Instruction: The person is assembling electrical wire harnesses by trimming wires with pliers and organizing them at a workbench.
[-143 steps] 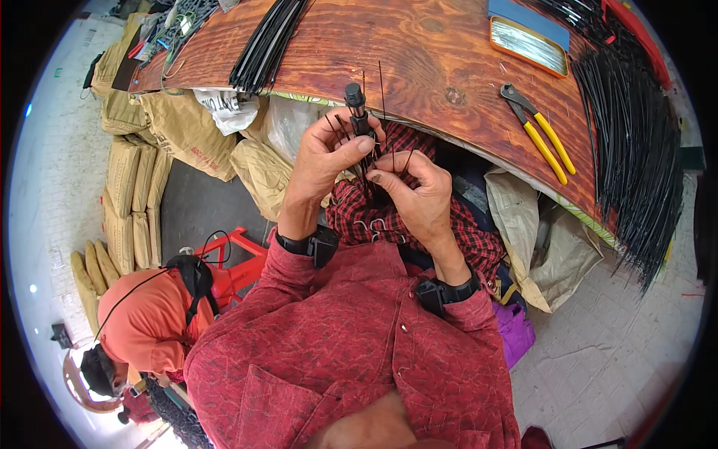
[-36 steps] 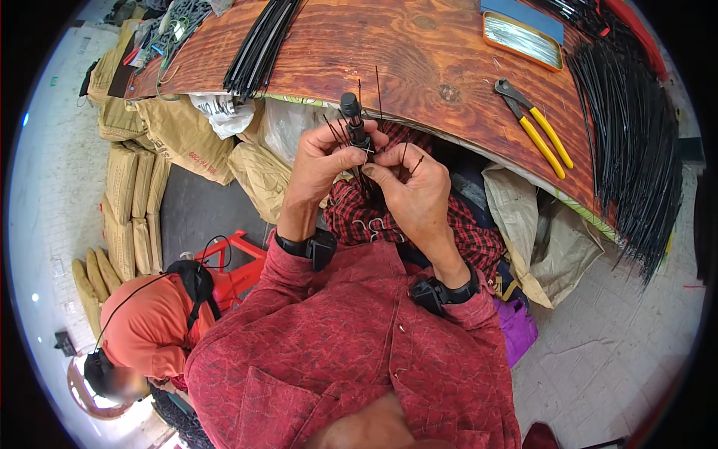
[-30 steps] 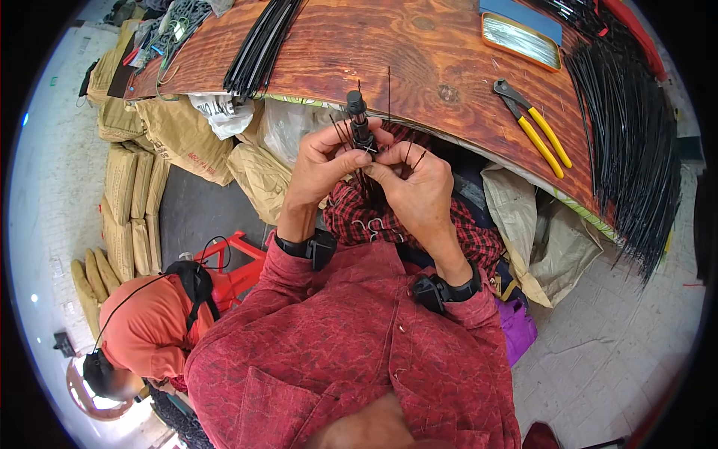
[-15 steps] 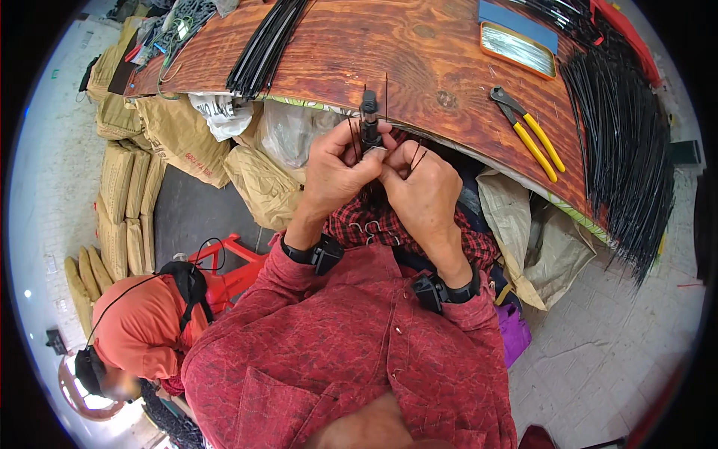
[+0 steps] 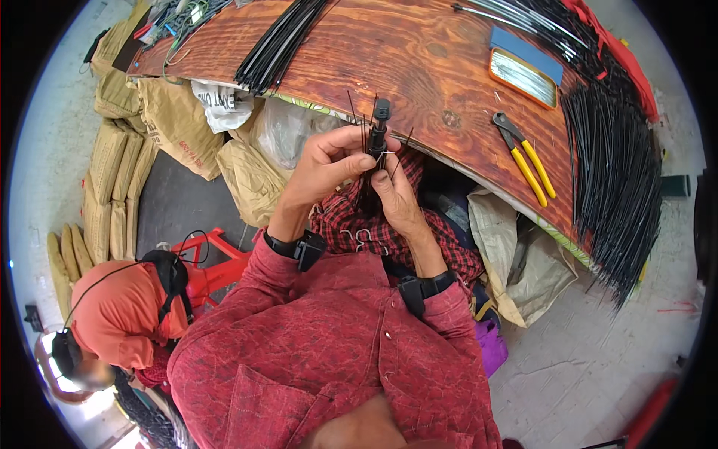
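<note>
Over the table's near edge, my left hand (image 5: 333, 166) is closed round a black umbrella frame (image 5: 379, 126), a short upright shaft with a thick ribbed top. Several thin black ribs stick up and out around it. My right hand (image 5: 402, 200) has its thumb and fingers closed on the frame's lower part, at the right. A small whitish bit shows by those fingertips, too fine to make out. Below both hands the frame's lower end is partly hidden against checked red-and-black cloth (image 5: 340, 217).
Yellow-handled cutting pincers (image 5: 529, 161) lie on the wooden table (image 5: 396, 52). A tin of thin silvery wires (image 5: 526, 77) sits behind them. Black rods form a bundle (image 5: 280, 45) and a large heap (image 5: 613, 179). A person in orange (image 5: 127, 318) sits at left near a red stool (image 5: 221, 262).
My right hand has turned and dropped lower, its thumb now beside the frame. My left hand still grips the frame. The view has shifted a little.
</note>
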The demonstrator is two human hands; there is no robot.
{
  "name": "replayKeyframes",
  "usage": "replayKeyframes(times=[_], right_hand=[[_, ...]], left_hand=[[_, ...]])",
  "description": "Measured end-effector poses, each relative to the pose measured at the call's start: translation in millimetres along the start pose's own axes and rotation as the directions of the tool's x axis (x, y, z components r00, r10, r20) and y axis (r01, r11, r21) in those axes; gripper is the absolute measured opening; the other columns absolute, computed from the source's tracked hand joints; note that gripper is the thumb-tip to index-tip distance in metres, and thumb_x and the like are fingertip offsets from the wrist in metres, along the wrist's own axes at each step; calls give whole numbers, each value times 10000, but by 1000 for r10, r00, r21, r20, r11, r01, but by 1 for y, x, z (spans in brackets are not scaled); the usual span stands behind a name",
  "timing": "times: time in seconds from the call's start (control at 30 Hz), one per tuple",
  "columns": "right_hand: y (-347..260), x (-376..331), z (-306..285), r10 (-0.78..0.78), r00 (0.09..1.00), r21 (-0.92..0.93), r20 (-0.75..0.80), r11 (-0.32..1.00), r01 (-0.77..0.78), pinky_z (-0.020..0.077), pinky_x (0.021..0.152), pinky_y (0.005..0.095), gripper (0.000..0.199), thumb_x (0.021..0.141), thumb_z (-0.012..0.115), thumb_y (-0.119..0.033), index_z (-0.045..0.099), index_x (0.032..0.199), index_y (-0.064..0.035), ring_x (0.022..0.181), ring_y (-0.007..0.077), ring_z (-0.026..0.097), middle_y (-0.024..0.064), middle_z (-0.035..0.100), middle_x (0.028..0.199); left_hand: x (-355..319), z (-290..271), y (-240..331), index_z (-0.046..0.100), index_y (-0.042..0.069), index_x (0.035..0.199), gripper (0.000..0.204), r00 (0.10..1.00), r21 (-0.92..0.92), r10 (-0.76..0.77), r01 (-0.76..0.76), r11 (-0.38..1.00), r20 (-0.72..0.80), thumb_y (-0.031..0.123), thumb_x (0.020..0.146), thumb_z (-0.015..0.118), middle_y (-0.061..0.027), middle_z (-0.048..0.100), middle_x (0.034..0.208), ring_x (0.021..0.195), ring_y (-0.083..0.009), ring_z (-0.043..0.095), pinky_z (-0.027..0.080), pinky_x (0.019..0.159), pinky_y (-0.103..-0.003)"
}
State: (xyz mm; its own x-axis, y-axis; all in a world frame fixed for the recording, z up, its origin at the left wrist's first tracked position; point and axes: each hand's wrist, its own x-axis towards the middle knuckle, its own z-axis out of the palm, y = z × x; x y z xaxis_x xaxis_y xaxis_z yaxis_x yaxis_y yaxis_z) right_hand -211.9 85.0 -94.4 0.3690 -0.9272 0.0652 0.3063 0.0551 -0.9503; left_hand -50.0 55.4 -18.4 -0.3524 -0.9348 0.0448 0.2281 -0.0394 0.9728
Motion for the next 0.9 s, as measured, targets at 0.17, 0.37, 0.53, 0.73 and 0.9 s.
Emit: replayKeyframes(times=[0.17, 0.37, 0.53, 0.73, 0.9], right_hand=[[-8, 2, 8, -17, 999, -12, 34, 1000, 18, 305, 1117, 361, 857, 971, 378, -706, 345, 1481, -19, 1278, 192, 424, 101, 487, 1333], [10, 3, 0, 4, 996, -72, 84, 997, 3, 409, 1001, 341, 968, 923, 358, -772, 268, 1523, -18, 1086, 171, 518, 75, 513, 1215], [10, 2, -1, 34, 995, -20, 97, 999, -32, 441, 927, 312, 944, 916, 330, -787, 350, 1464, -18, 1010, 143, 525, 42, 530, 1086], [25, 1, -2, 11, 1000, 122, 14, 992, -12, 425, 999, 329, 800, 958, 310, -722, 497, 1316, -32, 1148, 159, 520, 50, 552, 1197], [38, -4, -10, 3, 995, 282, -95, 959, 24, 399, 1072, 374, 786, 956, 343, -714, 500, 1357, -56, 1230, 179, 505, 38, 550, 1263]], left_hand=[[0, -6, -3, 682, -26, 1186, 377, 1000, 10, 24, -24, 1000, -5, 136, 853, 755, -123, 738, 1059, 799, -122, 680, 535, 627, -237], [-2, -11, -16, 729, -36, 1044, 289, 999, -163, -48, 47, 985, -6, 128, 814, 792, -94, 736, 885, 570, -119, 631, 505, 487, -230], [-1, -13, -22, 720, -10, 1113, 305, 999, -174, -46, 50, 984, 25, 50, 820, 775, -97, 754, 985, 636, -70, 629, 462, 467, -196], [-6, 11, -29, 716, 6, 1171, 348, 952, 226, 250, -208, 952, -175, 43, 830, 770, -29, 678, 911, 663, -62, 561, 419, 578, -193], [-6, 31, -20, 730, 12, 1152, 353, 877, 494, 460, -340, 800, -142, 12, 801, 763, -40, 553, 989, 799, -100, 530, 452, 717, -242]])
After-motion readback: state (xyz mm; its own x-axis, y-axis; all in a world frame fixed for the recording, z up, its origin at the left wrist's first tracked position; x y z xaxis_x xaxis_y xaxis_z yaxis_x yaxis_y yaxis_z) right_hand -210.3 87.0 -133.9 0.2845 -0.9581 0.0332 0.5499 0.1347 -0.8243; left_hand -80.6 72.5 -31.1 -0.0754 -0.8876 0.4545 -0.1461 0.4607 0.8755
